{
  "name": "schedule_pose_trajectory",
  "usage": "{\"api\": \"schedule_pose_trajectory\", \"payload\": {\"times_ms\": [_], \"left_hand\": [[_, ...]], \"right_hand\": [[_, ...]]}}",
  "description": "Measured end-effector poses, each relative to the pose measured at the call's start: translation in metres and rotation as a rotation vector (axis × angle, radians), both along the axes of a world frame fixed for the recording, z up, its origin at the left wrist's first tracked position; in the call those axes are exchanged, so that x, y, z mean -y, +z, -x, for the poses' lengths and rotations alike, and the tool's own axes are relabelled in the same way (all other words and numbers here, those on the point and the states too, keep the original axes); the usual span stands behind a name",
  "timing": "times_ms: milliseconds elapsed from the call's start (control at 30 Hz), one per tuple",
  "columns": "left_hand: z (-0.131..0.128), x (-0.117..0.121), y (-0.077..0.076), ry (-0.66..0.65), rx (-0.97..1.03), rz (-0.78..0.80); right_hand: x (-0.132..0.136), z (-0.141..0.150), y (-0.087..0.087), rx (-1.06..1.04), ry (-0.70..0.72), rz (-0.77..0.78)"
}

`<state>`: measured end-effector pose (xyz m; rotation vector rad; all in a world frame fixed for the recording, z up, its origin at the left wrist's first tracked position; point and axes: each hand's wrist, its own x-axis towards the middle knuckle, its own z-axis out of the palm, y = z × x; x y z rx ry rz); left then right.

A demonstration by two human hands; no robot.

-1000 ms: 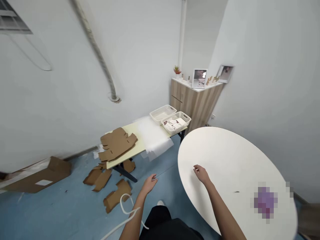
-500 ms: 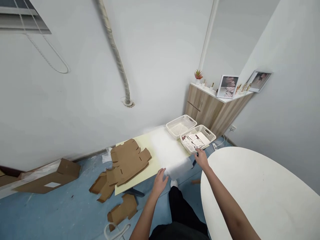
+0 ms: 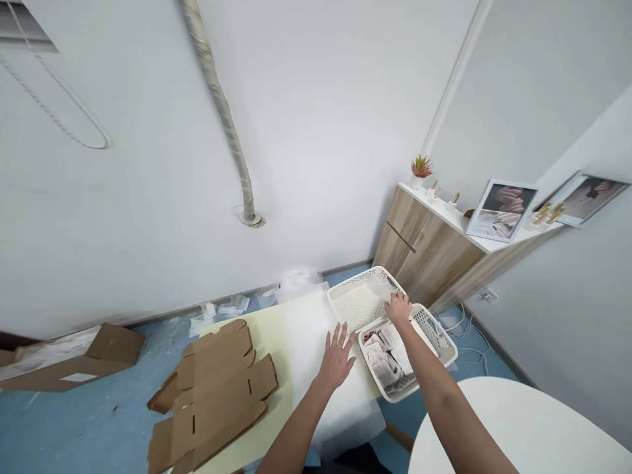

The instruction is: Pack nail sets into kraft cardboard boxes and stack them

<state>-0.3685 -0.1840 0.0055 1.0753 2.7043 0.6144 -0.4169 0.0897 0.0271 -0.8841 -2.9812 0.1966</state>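
My left hand (image 3: 336, 359) hovers palm down over the white sheet (image 3: 309, 342) on the pale yellow table, fingers spread, holding nothing. It is close to the near corner of the far white basket (image 3: 340, 306). My right hand (image 3: 397, 308) reaches across to the adjoining rims of the two baskets, its fingers apart at the far one. Clear plastic packaging (image 3: 381, 287) lies in that basket just beyond the fingertips; contact with it cannot be made out. Under my right forearm, the near white basket (image 3: 395, 397) holds several small printed packets (image 3: 382, 362).
Flattened brown cardboard boxes (image 3: 217, 388) cover the table's left part. A round white table (image 3: 513, 428) stands at the lower right. Behind the baskets is a wooden cabinet (image 3: 429, 243) with picture frames. An open carton (image 3: 113, 345) sits on the floor at left.
The view has moved closer to the table. My right hand has gone from the near basket's front edge to the far basket's rim. My left hand has come forward over the white sheet.
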Motion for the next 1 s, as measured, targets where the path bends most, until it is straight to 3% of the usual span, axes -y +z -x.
{"api": "schedule_pose_trajectory", "payload": {"times_ms": [267, 400, 500, 600, 733, 900, 1000], "left_hand": [[0.007, -0.006, -0.017, -0.014, 0.01, 0.002], [0.011, -0.008, -0.012, 0.013, 0.058, -0.061], [0.019, -0.015, 0.004, 0.085, 0.073, -0.205], [0.027, -0.019, 0.03, 0.096, 0.023, -0.351], [0.022, -0.016, 0.06, -0.057, -0.001, -0.413], [-0.023, -0.004, 0.067, -0.138, 0.229, -0.574], [-0.06, 0.001, 0.068, -0.157, 0.561, -0.673]], "right_hand": [[-0.012, 0.023, -0.015, 0.098, 0.086, -0.096], [-0.006, 0.022, -0.004, -0.027, 0.076, -0.046], [0.013, 0.008, 0.015, -0.177, 0.122, 0.064], [0.044, -0.02, 0.039, -0.283, 0.114, 0.31], [0.093, -0.073, 0.066, -0.424, 0.103, 0.643], [0.137, -0.149, 0.083, -0.561, 0.034, 0.84], [0.152, -0.195, 0.086, -0.614, -0.063, 0.908]]}}
